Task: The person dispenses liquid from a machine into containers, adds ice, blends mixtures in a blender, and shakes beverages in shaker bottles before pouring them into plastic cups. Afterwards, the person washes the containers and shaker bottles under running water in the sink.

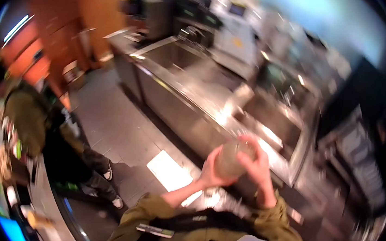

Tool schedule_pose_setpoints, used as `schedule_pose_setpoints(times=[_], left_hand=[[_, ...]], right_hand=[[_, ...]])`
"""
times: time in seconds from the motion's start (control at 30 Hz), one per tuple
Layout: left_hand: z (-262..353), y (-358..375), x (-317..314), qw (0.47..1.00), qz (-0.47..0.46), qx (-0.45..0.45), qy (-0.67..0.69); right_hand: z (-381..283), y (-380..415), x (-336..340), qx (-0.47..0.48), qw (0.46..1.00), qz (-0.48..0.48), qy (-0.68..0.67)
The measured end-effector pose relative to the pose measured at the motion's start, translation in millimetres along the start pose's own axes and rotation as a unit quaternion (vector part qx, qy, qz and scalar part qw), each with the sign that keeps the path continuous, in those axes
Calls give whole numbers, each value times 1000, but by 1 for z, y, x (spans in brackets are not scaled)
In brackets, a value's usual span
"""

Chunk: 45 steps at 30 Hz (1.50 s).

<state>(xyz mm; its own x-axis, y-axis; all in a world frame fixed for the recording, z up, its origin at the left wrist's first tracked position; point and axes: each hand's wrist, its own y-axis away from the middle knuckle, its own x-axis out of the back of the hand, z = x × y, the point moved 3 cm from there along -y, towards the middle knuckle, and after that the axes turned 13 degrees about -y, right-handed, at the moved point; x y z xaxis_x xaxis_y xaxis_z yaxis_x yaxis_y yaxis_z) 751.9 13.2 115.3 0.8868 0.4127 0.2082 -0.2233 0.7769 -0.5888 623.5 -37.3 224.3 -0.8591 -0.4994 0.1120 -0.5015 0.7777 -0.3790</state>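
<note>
Between my two hands is a rounded, greyish see-through container (234, 159), like a cup or jar; blur hides its exact kind. My left hand (212, 169) wraps its left and lower side. On the other side my right hand (257, 164) grips it, with the thumb across the front. Both hands hold it in front of my body, close to the front edge of a steel counter (195, 93). A sink basin (274, 123) lies just beyond the container.
A second sink basin (171, 53) with a tap (192, 36) is farther left. A white machine (235, 41) stands behind the counter. To the left, a person (31, 114) in an olive top stands at another counter. Tiled floor (119, 113) runs between. Dark shelving (353, 150) is at right.
</note>
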Motion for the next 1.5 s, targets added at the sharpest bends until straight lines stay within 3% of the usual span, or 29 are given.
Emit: schedule_pose_setpoints(times=[0.1, 0.2, 0.33, 0.4, 0.47, 0.53, 0.57, 0.63, 0.73, 0.77, 0.83, 0.9, 0.93, 1.0, 1.03, 1.1, 1.17, 1.3, 1.33, 1.37, 1.43, 1.47, 1.5], left_hand=[[19, -54, -107, 985, -166, 43, 21], [23, -79, -194, 983, -168, -23, 71], [0, -114, -288, 950, -299, -73, 59], [-7, -134, -322, 926, -376, -21, 33], [-33, -142, -350, 904, -423, 32, 42], [-65, -152, -370, 909, -385, 94, 131], [-86, -166, -384, 930, -332, 63, 145], [-122, -201, -392, 954, -252, 112, 114], [-208, -235, -399, 965, -139, 165, 145], [-247, -236, -404, 975, -116, 179, 57], [-262, -257, -397, 950, -196, 235, 67], [-277, -265, -403, 935, -317, 143, -68], [-287, -269, -400, 932, -317, 142, -105], [-298, -263, -397, 912, -348, 142, -166], [-299, -257, -399, 900, -370, 135, -187], [-295, -260, -394, 936, -324, 128, -58], [-308, -250, -388, 925, -334, 156, -91], [-295, -250, -389, 932, -338, 98, -88], [-291, -250, -396, 938, -331, 94, -34], [-290, -249, -399, 940, -328, 92, 19], [-290, -241, -398, 924, -370, 96, -17], [-285, -240, -398, 922, -374, 96, -16], [-283, -242, -397, 921, -377, 95, -18]], right_hand=[[-13, 1, 101, 75, 990, 112, 37], [2, 10, 187, 90, 973, 203, 62], [23, 12, 268, 63, 946, 304, 92], [31, 8, 303, 59, 919, 347, 177], [35, 0, 350, 176, 903, 388, 49], [23, -23, 378, 114, 853, 503, 81], [38, -35, 400, 87, 873, 471, 88], [87, -67, 429, -29, 852, 488, 185], [198, -90, 461, -157, 871, 425, 188], [234, -99, 460, -196, 874, 403, 190], [284, -126, 451, -256, 864, 319, 293], [319, -167, 445, -190, 882, 156, 403], [351, -180, 445, -108, 877, 95, 459], [381, -201, 442, -40, 889, -15, 456], [398, -206, 441, 9, 862, -41, 506], [395, -214, 450, 41, 870, -64, 487], [401, -222, 458, -54, 823, -209, 526], [432, -198, 500, -17, 788, -253, 560], [422, -195, 518, -13, 776, -266, 571], [414, -195, 534, -48, 791, -214, 572], [381, -197, 530, -116, 822, -107, 547], [384, -199, 517, -105, 818, -107, 556], [371, -197, 500, -163, 818, -66, 548]])
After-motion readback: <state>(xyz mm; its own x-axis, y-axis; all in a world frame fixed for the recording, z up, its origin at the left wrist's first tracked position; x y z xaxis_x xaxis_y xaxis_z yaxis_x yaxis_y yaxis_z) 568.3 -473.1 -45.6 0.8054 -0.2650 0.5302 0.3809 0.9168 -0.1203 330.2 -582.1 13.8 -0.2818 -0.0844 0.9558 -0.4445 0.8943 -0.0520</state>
